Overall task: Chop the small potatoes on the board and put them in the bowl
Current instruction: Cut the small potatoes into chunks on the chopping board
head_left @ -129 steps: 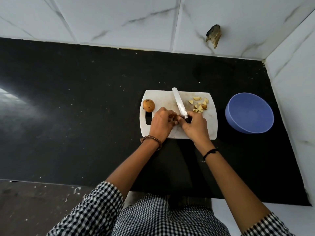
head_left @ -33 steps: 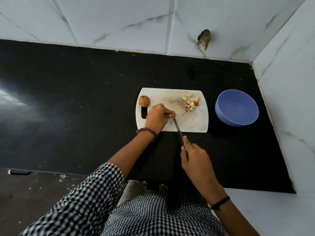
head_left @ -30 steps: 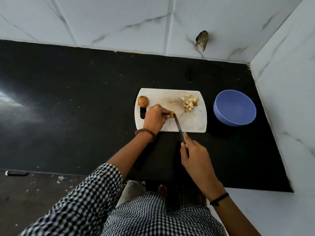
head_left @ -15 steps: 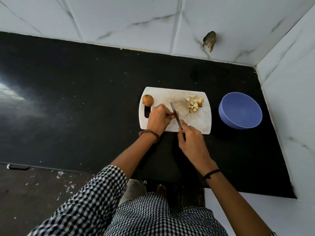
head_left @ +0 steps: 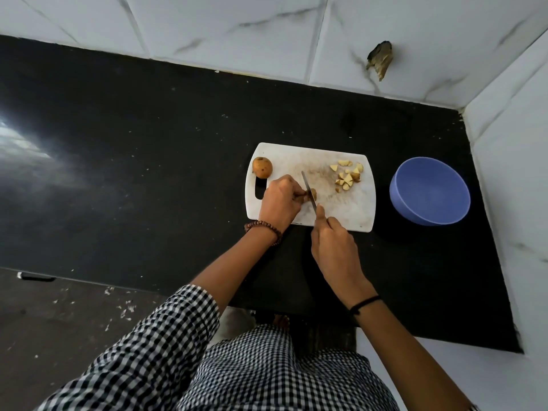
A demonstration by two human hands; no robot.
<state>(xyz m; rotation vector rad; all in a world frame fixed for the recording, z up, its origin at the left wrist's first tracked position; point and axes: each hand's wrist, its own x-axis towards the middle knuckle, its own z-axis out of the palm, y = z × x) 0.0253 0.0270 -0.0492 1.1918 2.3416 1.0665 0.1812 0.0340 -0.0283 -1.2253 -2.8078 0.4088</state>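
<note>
On the board [head_left: 350,209], fingers of the left hand [head_left: 280,203] pinch a potato piece [head_left: 313,194]; the knife [head_left: 307,187], gripped by the right hand [head_left: 335,247], crosses its right end, blade pointing away from the body.

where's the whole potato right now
In the head view the whole potato sits on the far left corner of the white cutting board, just beyond its handle slot and the left hand.

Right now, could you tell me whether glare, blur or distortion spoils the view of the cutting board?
Head view: glare whitens the black countertop only at far left; the cutting board, knife and chopped potato pieces look sharp and evenly lit; the wide-angle lens skews the wall tiles.
</note>
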